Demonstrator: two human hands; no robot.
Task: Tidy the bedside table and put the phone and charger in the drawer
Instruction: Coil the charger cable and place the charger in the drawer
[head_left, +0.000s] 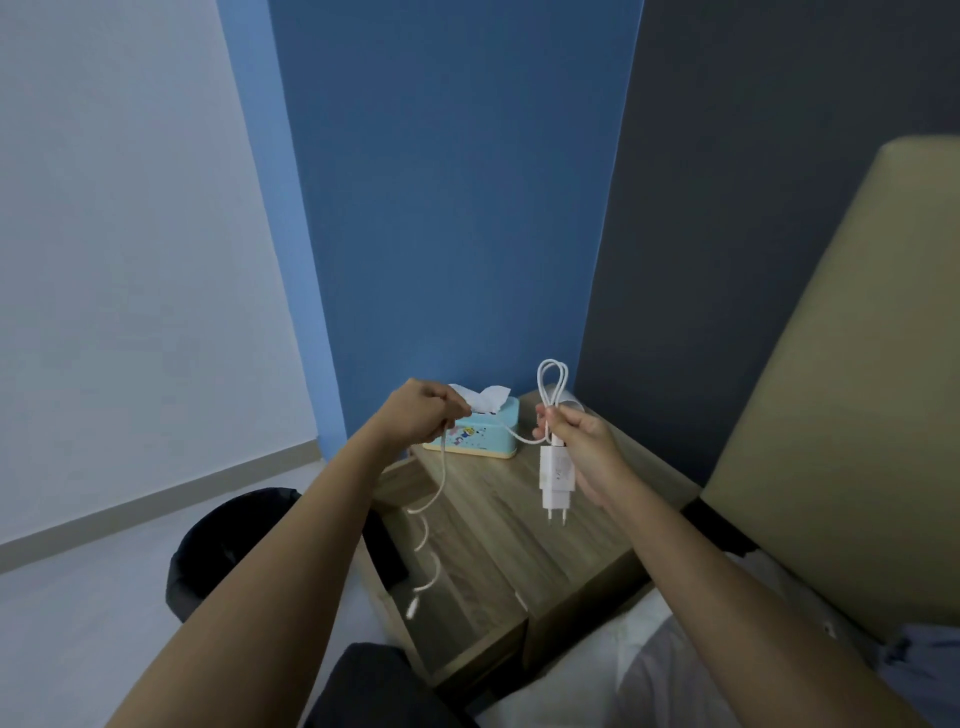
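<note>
Charger cable (441, 483) between both hands (looped)

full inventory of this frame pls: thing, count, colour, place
charger plug: 1, white, held in right hand above the table, pins down
cable: 1, white, looped above right hand, strung to left hand, loose end dangling
tissue box: 1, light blue with yellow base, back of table, tissue sticking up
bedside table: 1, light wood, centre
bin: 1, black, floor left of table
headboard: 1, beige, right
left hand: pinching cable
right hand: gripping plug and cable loops
</note>
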